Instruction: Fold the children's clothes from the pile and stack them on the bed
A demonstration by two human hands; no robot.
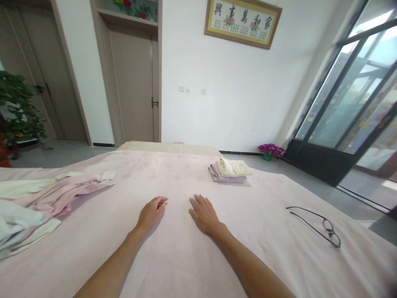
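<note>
My left hand (151, 214) rests on a pale pink cloth (173, 256), its fingers curled in with thumb and fingertips close together. A tiny whitish bit shows at those fingertips, too small to name. My right hand (204, 215) lies palm down on the same cloth, its fingers stretched out and holding nothing. Beyond it sits a stack of folded cloths, a cream one (235, 168) on top of a lilac one (226, 178). Off to the left lies a loose heap of pink, cream and white cloths (62, 194).
A pair of dark-framed glasses (328, 225) lies unfolded on the cloth at the right. Purple flowers in a pot (271, 151) stand on the floor by the glass door (338, 111). A leafy plant (18, 107) is at far left.
</note>
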